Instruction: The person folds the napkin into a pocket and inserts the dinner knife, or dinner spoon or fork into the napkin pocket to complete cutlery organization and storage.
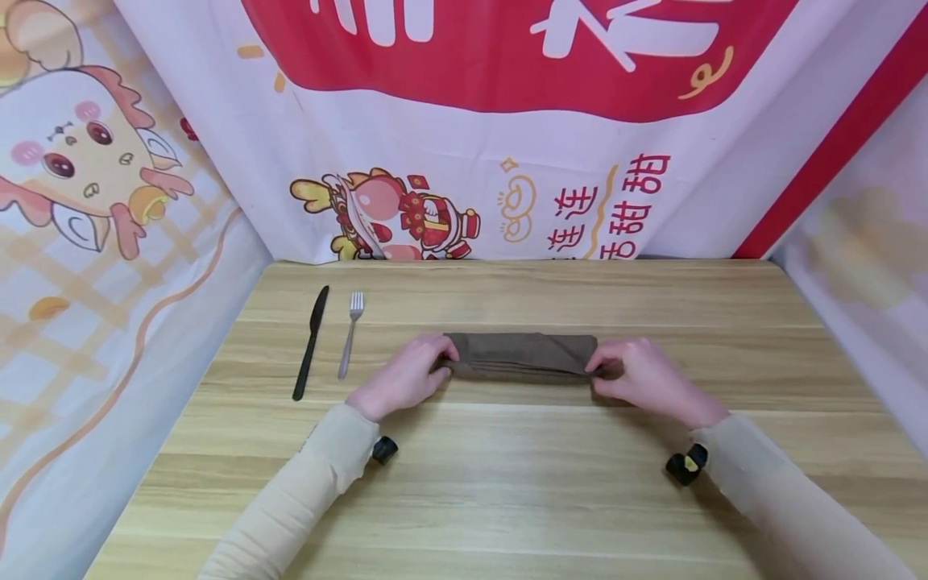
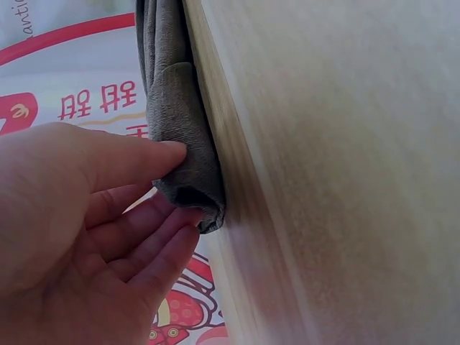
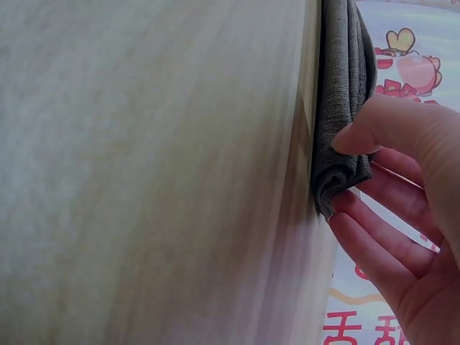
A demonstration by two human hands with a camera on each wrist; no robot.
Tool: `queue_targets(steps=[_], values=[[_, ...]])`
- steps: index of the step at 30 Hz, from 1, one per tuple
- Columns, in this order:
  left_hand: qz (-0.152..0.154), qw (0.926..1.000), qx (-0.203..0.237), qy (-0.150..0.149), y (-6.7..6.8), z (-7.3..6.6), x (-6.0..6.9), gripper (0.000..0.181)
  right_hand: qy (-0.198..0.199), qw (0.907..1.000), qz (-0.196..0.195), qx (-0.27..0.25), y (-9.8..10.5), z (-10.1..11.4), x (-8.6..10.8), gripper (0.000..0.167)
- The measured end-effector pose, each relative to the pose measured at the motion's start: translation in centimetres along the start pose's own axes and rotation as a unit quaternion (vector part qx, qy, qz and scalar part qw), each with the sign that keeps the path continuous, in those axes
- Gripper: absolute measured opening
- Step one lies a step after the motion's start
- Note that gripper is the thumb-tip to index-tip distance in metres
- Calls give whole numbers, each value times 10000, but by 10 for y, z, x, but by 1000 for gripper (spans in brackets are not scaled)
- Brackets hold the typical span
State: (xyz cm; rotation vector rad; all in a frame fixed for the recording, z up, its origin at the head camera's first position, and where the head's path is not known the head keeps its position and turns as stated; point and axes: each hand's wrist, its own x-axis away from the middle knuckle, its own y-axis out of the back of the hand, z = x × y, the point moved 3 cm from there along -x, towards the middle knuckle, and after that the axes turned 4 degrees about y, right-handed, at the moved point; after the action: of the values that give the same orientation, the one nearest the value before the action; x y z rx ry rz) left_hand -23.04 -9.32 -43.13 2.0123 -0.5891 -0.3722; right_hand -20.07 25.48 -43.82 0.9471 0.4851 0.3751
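A dark grey-brown cloth napkin (image 1: 522, 354), folded into a long narrow strip, lies crosswise on the wooden table (image 1: 507, 499). At its left end my left hand (image 1: 412, 372) pinches the cloth. The left wrist view shows that thumb on one face of the napkin (image 2: 183, 122) and fingertips at its open, hollow-looking end. My right hand (image 1: 645, 377) pinches the other end. In the right wrist view the layers of the napkin (image 3: 343, 86) curl into a roll at that end, between thumb and fingers.
Left of the napkin lie a fork (image 1: 351, 334) and a black knife (image 1: 312, 342), both pointing away from me. A printed white and red curtain (image 1: 493, 145) hangs along the table's far edge, with more printed cloth on both sides.
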Motion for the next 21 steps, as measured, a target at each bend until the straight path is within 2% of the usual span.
queue_targets(steps=[5,9,15,21], values=[[-114,9999,101,-38,2,-1,-1,15,-250,9996,-19,-110,5,-3,-3,21],[-424,9986,258,-159,8,-3,-3,15,-266,9989,-342,-200,17,-3,-8,21],[-971,9915,819,-268,23,-10,-4,19,-95,9938,-1036,-402,40,2,-13,20],[-1247,9840,1230,-324,31,-13,-4,21,-503,9900,-1084,-749,51,6,-15,22]])
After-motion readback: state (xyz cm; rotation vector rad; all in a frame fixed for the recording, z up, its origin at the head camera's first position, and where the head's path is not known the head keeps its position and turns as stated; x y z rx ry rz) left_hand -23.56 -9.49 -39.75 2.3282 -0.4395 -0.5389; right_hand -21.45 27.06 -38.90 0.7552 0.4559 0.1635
